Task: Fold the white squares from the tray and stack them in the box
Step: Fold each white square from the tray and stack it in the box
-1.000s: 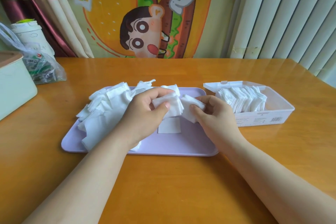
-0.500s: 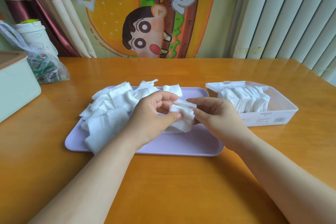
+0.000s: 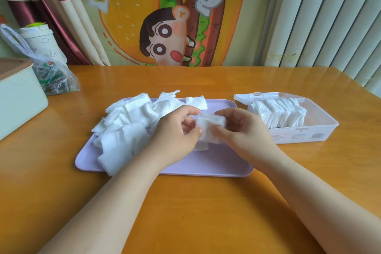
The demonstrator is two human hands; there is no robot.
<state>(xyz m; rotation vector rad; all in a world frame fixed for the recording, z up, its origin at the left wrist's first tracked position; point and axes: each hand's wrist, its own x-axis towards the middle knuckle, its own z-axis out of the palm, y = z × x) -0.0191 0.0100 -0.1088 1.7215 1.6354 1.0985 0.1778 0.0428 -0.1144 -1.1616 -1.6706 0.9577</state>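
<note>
- The white square (image 3: 210,128) is held above the middle of the tray, between both hands, and it looks partly folded.
- The left hand (image 3: 175,138) pinches the left edge of the square: the thumb is in front and the curled fingers are behind.
- The right hand (image 3: 245,132) pinches the right edge in the same way, with thumb and fingers clamped on the cloth.
- One flat square (image 3: 201,147) lies on the tray just under the hands.
- The tray (image 3: 216,165) is pale purple and lies on the table in front of the person.
- A loose pile of squares (image 3: 127,128) covers the left half of the tray, and some of them hang over its left edge.
- The box (image 3: 321,130) is clear plastic and stands just to the right of the tray, with its lid open.
- Inside the box, a row of folded squares (image 3: 278,117) stands on edge in the left part.
- The table (image 3: 185,212) is of orange-brown wood.
- At the far left of the table there are a plastic bag (image 3: 55,76), a pale green container (image 3: 18,97) and a white cup (image 3: 39,37).
- Behind the table hang a cartoon cloth (image 3: 165,27) and a pale curtain (image 3: 329,16).
</note>
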